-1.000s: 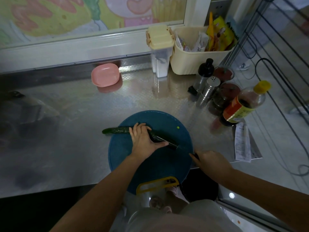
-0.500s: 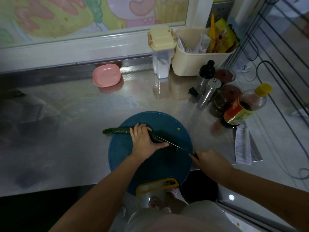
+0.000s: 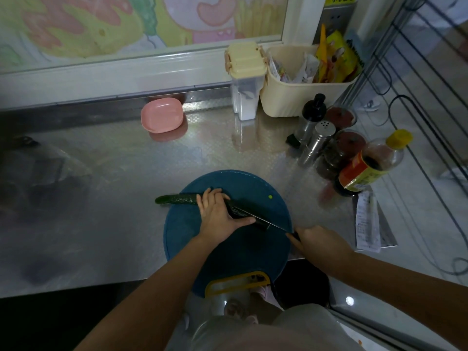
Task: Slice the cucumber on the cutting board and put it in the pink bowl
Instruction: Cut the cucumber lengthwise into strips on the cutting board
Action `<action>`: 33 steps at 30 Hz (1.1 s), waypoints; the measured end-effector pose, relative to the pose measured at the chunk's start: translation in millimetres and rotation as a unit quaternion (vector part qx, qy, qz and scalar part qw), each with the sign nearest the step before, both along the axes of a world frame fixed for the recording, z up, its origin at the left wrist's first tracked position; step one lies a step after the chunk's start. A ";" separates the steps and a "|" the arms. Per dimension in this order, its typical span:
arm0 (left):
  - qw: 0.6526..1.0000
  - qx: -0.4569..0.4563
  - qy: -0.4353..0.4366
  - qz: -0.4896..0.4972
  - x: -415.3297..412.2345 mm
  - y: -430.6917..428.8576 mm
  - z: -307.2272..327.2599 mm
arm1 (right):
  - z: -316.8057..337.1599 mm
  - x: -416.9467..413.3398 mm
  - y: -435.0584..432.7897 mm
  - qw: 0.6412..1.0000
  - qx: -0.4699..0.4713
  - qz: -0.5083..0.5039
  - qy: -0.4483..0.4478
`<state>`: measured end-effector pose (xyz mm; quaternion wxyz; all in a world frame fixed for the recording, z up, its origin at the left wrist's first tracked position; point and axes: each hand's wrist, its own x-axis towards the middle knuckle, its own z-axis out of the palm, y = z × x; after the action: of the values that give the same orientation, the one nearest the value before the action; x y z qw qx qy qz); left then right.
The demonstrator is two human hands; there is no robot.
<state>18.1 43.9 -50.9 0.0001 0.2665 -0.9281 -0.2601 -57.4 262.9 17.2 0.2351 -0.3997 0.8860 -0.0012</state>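
the left hand [image 3: 217, 216] pins the cucumber [image 3: 177, 199], fingers curled over its top and thumb stretched along the near side, so the knobbly dark green end juts left past the rim of the round blue cutting board [image 3: 240, 254]. the right hand [image 3: 319, 239] is wrapped round the dark handle of a knife [image 3: 263, 220], its thin blade crossing the cucumber's right end just beside the left thumb. the smooth rounded pink bowl [image 3: 162, 118] sits well apart at the back of the embossed steel counter [image 3: 101, 198].
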 end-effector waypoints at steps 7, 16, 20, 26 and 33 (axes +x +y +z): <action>1.000 0.000 0.007 0.002 2.2 0.7 1.3 | 8.6 1.6 -14.3 0.998 0.037 0.043 0.022; 1.000 -0.003 0.010 -0.002 2.1 -0.1 0.4 | 7.6 -0.1 -17.1 0.991 0.075 0.108 0.030; 1.000 0.000 0.008 -0.004 3.4 0.4 1.8 | 0.1 -0.5 -19.0 0.997 0.073 0.039 0.004; 1.000 -0.002 0.009 -0.004 2.2 0.0 1.3 | -5.2 -4.6 -18.5 0.997 0.063 0.033 0.003; 1.000 0.005 0.014 -0.007 2.6 -1.0 -0.4 | -16.0 -6.6 -15.5 0.999 0.031 0.016 -0.026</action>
<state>20.7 42.9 -51.3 0.0099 0.2564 -0.9286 -0.2680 -64.0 247.5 1.2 0.2702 -0.4066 0.8725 0.0195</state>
